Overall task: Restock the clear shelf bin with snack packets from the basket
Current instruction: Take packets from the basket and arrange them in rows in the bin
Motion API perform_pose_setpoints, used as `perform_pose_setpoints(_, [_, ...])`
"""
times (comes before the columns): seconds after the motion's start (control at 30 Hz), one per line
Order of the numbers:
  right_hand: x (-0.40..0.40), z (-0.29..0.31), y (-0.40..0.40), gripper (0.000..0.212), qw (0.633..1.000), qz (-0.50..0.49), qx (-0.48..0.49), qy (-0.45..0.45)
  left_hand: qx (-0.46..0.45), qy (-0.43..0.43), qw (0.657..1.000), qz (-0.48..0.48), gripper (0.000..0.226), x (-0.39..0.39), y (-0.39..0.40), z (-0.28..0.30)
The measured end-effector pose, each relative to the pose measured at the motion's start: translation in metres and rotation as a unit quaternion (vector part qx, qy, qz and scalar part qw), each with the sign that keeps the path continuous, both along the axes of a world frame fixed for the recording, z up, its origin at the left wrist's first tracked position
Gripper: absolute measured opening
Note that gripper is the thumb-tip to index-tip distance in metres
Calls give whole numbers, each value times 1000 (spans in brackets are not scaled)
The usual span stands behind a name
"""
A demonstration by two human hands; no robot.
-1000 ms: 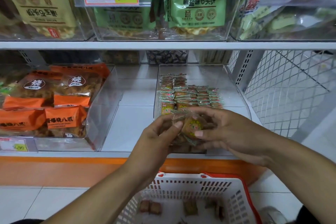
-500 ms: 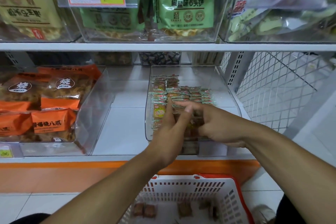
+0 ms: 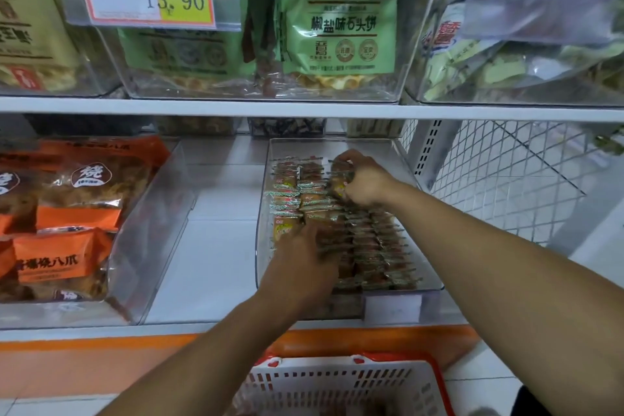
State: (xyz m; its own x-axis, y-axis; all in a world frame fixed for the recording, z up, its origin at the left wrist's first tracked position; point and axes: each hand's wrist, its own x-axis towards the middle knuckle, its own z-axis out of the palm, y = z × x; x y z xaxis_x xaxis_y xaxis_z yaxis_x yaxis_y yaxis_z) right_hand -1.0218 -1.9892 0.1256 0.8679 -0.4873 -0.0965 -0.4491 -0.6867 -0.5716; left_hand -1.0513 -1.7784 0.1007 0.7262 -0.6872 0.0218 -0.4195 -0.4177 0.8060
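Mostly filled already, the clear plastic shelf bin [image 3: 401,159] holds rows of small green-edged snack packets [image 3: 368,246]; the right hand [image 3: 363,181] pinches one at the back row, the left hand [image 3: 304,263] presses spread fingers on the front rows. Whether more remain in the white-and-red basket [image 3: 341,385] below is unclear.

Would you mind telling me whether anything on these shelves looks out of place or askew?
Nothing stands out. The snack packets lie in neat rows inside the clear shelf bin, where the left hand and right hand are working. The basket sits upright below.
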Motion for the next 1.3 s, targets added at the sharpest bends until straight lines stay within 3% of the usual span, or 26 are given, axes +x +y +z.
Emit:
perform_pose_setpoints(0.1, [16, -6, -1, 72, 999, 8, 32, -23, 12, -41, 999, 0, 42, 8, 1, -6])
perform_pose_setpoints(0.2, [22, -18, -1, 91, 992, -49, 99, -63, 20, -38, 999, -1, 45, 12, 1, -9])
perform_pose_setpoints(0.33, [22, -34, 4, 97, 966, -147, 165, -133, 18, -34, 999, -11, 46, 13, 0, -12])
perform_pose_setpoints(0.47, [20, -37, 9, 86, 941, -211, 201, -173, 32, -49, 998, -20, 49, 13, -1, -17])
perform_pose_setpoints(0.67, [21, -31, 18, 87, 953, -208, 157, -155, 46, -97, 994, -14, 55, 9, -1, -22])
perform_pose_setpoints(0.9, [15, -38, 23, 70, 964, -160, 113, -178, 69, -96, 993, -7, 59, 7, -3, -25])
perform_pose_setpoints(1.03, [19, -35, 24, 63, 985, -105, 62, -123, 70, -109, 992, -8, 59, 7, -4, -25])
perform_pose_setpoints(1.2, [16, -28, 19, 72, 978, -139, 77, -138, 81, -90, 993, -13, 62, 10, -4, -23])
perform_pose_setpoints(1.3, [7, -23, 19, 62, 966, -168, 99, -169, 90, -79, 993, -22, 62, 11, -4, -21])
